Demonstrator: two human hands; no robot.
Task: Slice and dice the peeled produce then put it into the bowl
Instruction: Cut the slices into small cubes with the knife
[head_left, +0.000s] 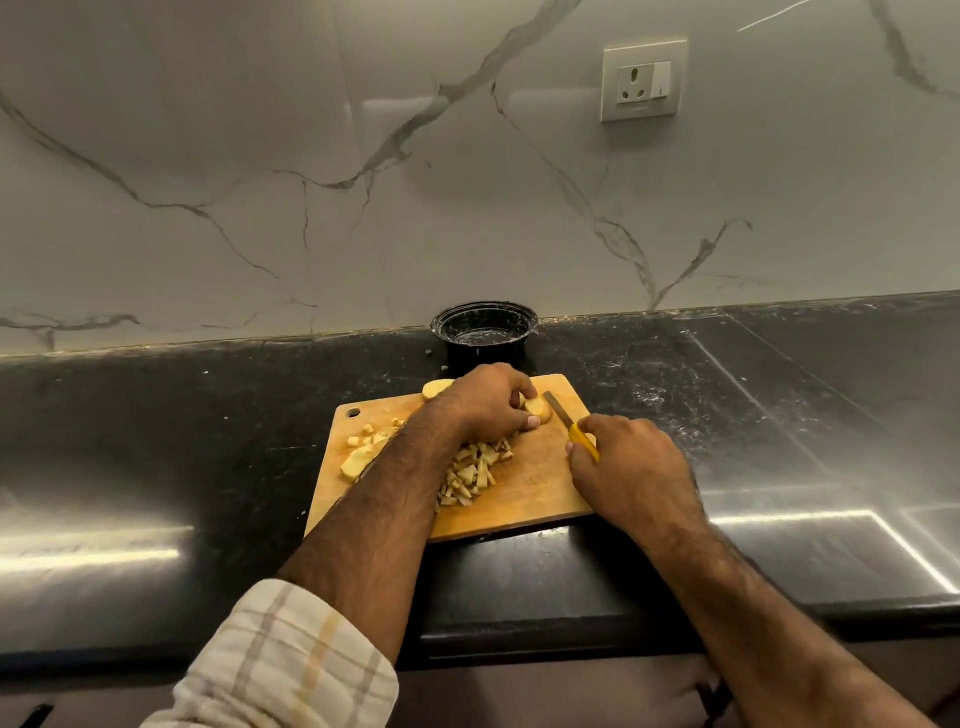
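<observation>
A wooden cutting board (535, 488) lies on the black counter. My left hand (483, 402) grips a peeled potato piece (537, 409) near the board's far edge. My right hand (631, 467) holds a yellow-handled knife (571, 423), its blade resting on the board just right of that piece. Diced potato (475, 473) is piled mid-board, partly under my left forearm. More dice and a larger chunk (356, 462) lie at the board's left. Another peeled piece (436, 388) sits at the far left edge behind my hand. The black bowl (485, 327) stands behind the board.
The black counter (779, 415) runs left and right of the board, ending at a marble wall with a socket (643, 80). The counter's front edge lies just below the board. A few scraps lie near the bowl.
</observation>
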